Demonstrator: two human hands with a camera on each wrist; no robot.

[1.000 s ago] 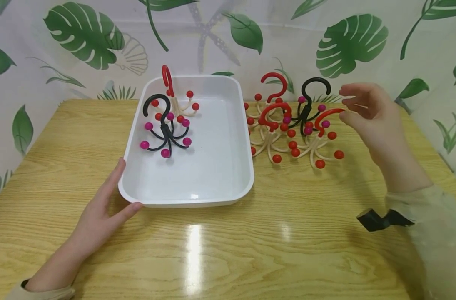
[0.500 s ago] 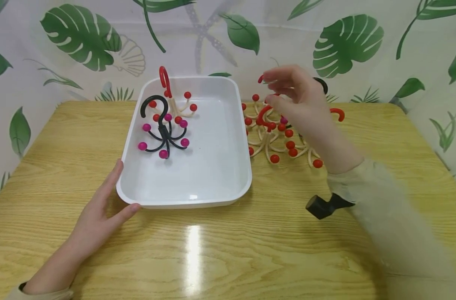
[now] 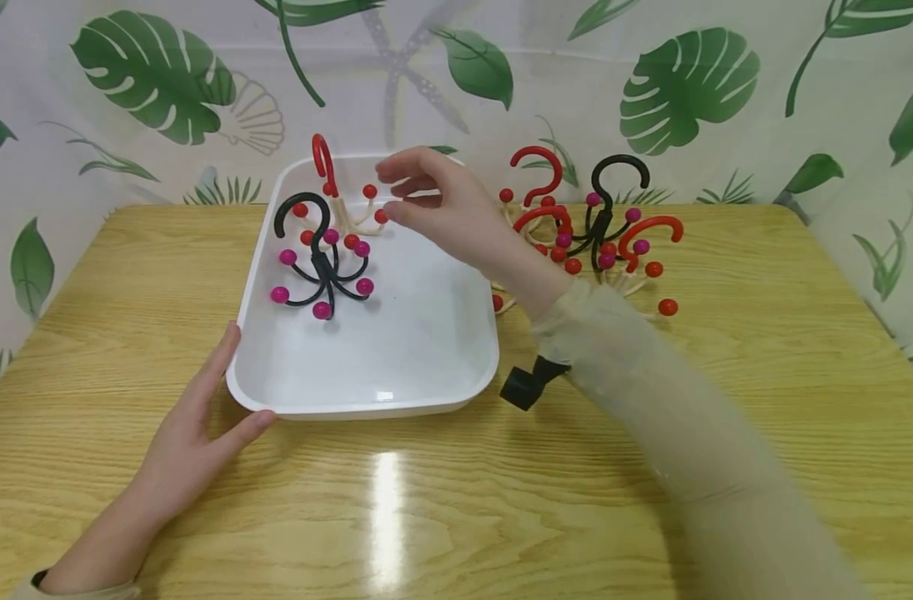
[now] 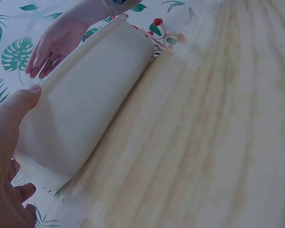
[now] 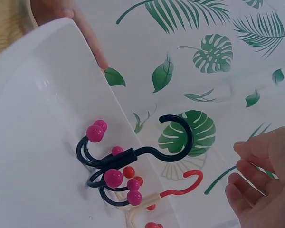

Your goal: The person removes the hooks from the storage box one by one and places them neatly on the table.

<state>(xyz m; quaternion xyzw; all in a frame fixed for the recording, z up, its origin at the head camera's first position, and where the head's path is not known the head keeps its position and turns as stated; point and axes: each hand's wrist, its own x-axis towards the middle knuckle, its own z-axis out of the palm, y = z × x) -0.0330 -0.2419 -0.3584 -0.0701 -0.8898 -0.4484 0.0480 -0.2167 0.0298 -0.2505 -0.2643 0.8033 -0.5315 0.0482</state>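
Observation:
My left hand rests at the near-left corner of a white tray, fingers along its left side and thumb at the near rim. In the left wrist view the thumb touches the rim. Inside the tray stand two multi-arm hanger hooks: a black hanger hook with pink ball tips, and behind it a cream hanger hook with red hook and balls. Over the tray's back part is my right hand, holding nothing, its fingers loosely bent close to the red-hooked hanger's balls.
Right of the tray stand several more hanger hooks, among them a black hanger hook and a red-hooked hanger; the right forearm partly covers them. A leaf-patterned cloth rises behind the wooden table.
My empty right hand has swept left, from above the rightmost red-hooked hanger, across the group, to over the tray. The left hand stays at the tray's corner.

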